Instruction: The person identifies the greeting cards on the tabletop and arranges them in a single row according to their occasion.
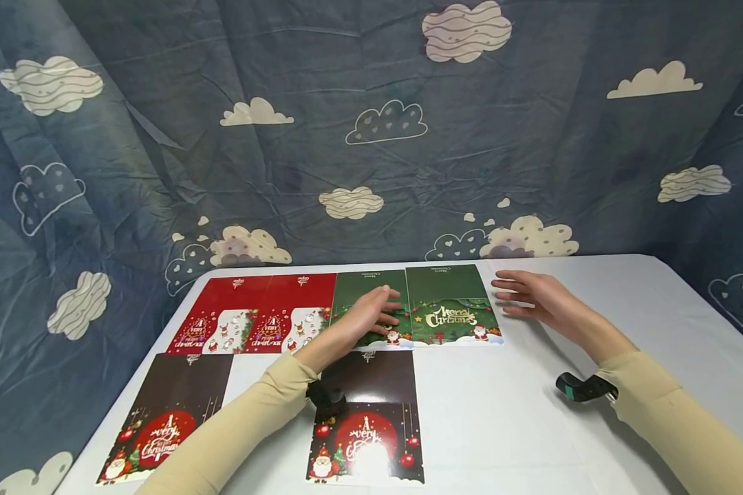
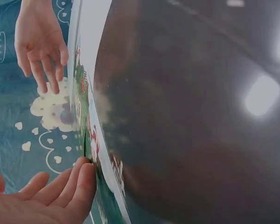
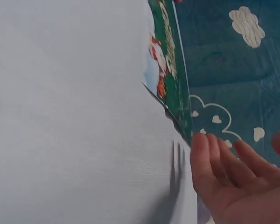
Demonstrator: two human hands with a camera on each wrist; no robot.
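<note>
Over the left of two green Christmas cards my left hand hovers with its fingers spread, partly covering the print. My right hand is held beside the right edge of the other green card, its fingers extended and nothing in them. In the left wrist view the left hand's fingertips overlap the green card's edge. The right wrist view has the right fingers near the corner of a green card, with their shadow on the white table.
Two red cards lie left of the green ones in the back row. Nearer the front are two dark cards, one at left and one in the middle. All lie on a white table before a blue cloud-print curtain.
</note>
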